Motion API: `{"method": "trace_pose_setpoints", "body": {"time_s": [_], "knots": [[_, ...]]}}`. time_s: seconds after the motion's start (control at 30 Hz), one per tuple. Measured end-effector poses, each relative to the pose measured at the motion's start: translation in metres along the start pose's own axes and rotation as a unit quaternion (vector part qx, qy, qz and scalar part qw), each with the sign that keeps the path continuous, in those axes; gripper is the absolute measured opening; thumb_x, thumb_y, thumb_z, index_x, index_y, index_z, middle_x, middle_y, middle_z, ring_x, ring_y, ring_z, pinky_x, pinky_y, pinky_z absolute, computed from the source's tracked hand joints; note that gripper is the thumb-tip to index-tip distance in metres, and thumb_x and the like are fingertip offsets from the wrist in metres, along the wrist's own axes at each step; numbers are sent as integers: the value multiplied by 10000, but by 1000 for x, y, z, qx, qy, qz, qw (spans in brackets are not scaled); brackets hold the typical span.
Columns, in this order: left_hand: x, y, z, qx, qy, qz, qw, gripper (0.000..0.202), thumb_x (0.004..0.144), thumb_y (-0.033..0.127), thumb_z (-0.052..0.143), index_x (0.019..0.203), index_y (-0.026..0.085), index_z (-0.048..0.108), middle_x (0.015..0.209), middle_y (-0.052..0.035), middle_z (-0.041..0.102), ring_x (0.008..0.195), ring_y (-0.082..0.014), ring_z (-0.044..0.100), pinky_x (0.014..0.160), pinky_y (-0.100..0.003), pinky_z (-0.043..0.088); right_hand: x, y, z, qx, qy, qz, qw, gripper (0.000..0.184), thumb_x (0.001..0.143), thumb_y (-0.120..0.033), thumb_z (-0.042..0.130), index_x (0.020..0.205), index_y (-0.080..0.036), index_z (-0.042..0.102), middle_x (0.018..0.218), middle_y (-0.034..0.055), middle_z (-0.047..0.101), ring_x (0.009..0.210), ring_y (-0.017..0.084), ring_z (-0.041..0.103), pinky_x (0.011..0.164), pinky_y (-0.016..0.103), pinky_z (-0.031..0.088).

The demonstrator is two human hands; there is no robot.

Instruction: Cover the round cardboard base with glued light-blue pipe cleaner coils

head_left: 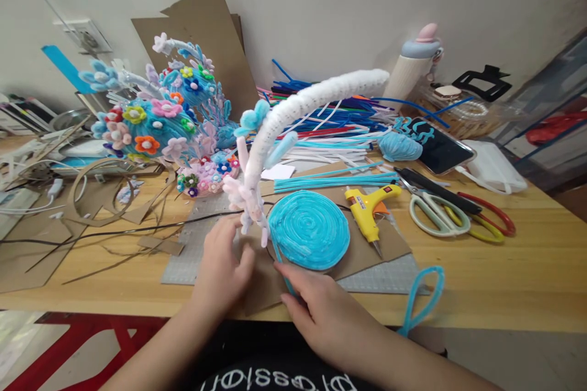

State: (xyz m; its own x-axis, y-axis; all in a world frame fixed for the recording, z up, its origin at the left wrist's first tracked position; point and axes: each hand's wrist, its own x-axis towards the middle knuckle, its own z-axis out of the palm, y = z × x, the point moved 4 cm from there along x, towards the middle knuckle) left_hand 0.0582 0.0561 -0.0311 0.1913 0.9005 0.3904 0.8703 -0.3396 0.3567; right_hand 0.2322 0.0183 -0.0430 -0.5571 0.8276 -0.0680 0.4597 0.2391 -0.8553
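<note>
On the tabletop (486, 281) before you, a disc (309, 230) lay on cardboard (387, 247), a glue gun (367, 211) to its right and scissors (429, 203) farther right; pipe cleaners (328, 140) lay heaped behind, while flower ornaments (153, 125) stood to the left.

white lettering (279, 380) runs across the black shirt (257, 345) at the bottom of our view, partly cut off; we can make out no whole word. on the yellow glue gun (369, 215) we note a small label (360, 201), its print too fine to read.
</note>
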Motion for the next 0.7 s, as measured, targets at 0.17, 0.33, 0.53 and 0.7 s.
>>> {"method": "trace_pose_setpoints", "body": {"time_s": [0.17,0.33,0.53,0.7], "knots": [[-25,14,1,38,-12,72,997,433,789,50,473,1099,309,627,1104,-63,560,1002,-255,524,807,-400,372,3,1,1,8,5,-8,1000,457,889,-168,495,1343,-119,519,1287,150,631,1166,267,602,1000,437,480],[-29,25,2,54,-10,93,994,392,819,80,508,1128,292,620,1110,-73,563,1004,-256,498,798,-386,349,2,-3,-3,-11,4,-19,1000,447,899,-190,523,1345,-170,513,1232,118,667,1094,257,642,925,412,522],[-32,36,4,45,19,98,994,213,867,144,537,1052,215,614,986,-62,623,953,-224,529,801,-352,364,-2,-13,-29,-121,75,-79,987,335,959,-344,461,1226,-206,609,1079,84,738,947,264,695,783,407,547],[-39,51,8,40,37,185,981,224,908,169,517,1072,257,641,1000,-25,688,949,-200,571,801,-337,363,6,-11,-53,-134,163,-86,974,284,949,-182,401,1080,-211,651,997,68,715,927,216,661,809,377,524]]}}
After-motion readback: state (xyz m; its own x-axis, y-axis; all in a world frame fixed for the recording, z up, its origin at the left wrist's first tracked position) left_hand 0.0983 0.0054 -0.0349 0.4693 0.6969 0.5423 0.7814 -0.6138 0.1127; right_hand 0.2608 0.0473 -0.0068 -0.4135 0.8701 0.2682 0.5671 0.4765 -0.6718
